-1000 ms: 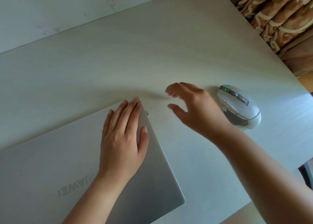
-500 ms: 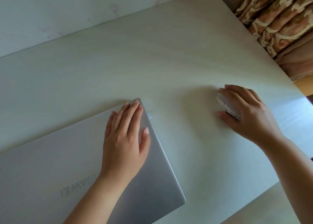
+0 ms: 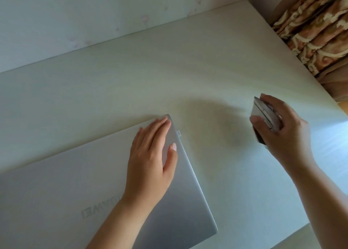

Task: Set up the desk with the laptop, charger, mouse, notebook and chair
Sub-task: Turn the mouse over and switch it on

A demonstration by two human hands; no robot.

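Pale wood-grain desk (image 3: pixel 188 69) against a plain light wall (image 3: pixel 75 13). Brown-and-cream patterned curtain (image 3: pixel 316 28) at far right corner. Bright daylight patch on right desk edge.

One closed silver laptop (image 3: pixel 75 182) is lying on one pale desk (image 3: pixel 131 75). One white mouse (image 3: pixel 263 117) is showing, and it is sitting tilted in the grip of the right hand (image 3: pixel 282 132). Two hands are showing in all, the left hand (image 3: pixel 150 160) lying flat on the laptop lid. One patterned brown curtain (image 3: pixel 316 26) is hanging at the desk's far right corner
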